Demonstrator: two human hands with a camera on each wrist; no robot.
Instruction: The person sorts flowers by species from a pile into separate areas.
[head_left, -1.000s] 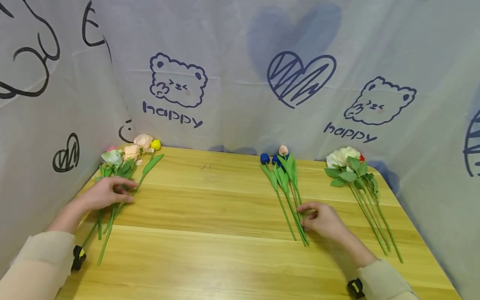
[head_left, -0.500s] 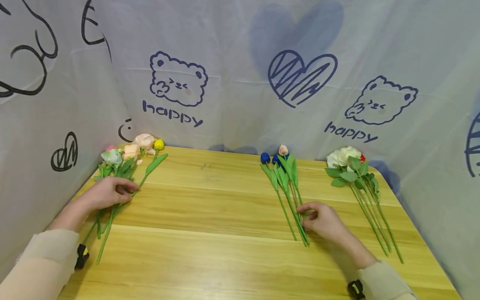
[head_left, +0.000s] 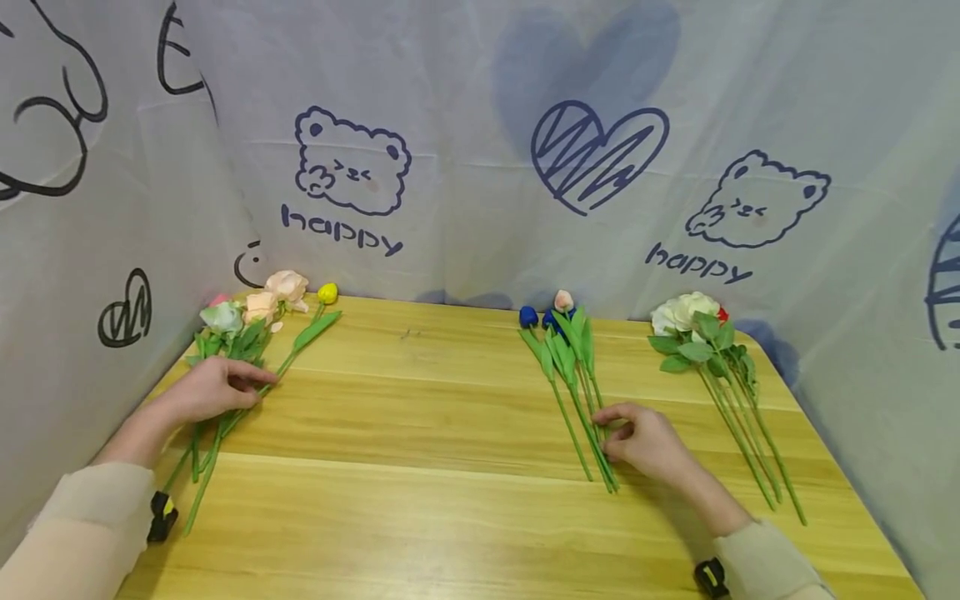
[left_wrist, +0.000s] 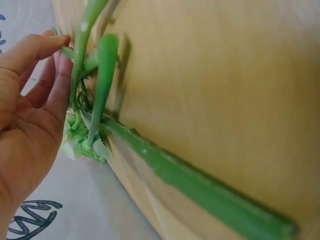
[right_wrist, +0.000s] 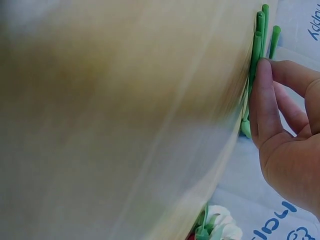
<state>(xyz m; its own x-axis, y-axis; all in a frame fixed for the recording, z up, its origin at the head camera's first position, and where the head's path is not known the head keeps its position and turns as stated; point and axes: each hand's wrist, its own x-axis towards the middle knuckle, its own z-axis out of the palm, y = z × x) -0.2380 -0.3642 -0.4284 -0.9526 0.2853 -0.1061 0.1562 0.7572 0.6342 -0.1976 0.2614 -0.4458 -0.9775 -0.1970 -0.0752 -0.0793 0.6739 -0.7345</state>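
On the left of the head view, my left hand [head_left: 217,387] pinches the stem of a yellow tulip [head_left: 327,293] between thumb and fingers; the left wrist view shows the fingertips at a green stem [left_wrist: 67,51]. That stem lies across a bunch with peach roses [head_left: 285,288] and a pale green-white flower [head_left: 222,318]; the hand hides part of it. Right of centre, my right hand [head_left: 647,437] has thumb and index finger at the stems of blue tulips [head_left: 528,317] and a pale pink tulip [head_left: 563,301], seeming to pinch the rightmost one.
White roses [head_left: 688,312] and a red flower [head_left: 723,314] lie with leafy stems at the right of the wooden table [head_left: 420,533]. A pale printed cloth [head_left: 472,167] surrounds the table's back and sides.
The yellow tulip's head has shifted right, away from the peach roses, and a stem end below the left hand has swung slightly left. The right hand and its tulips stay put.
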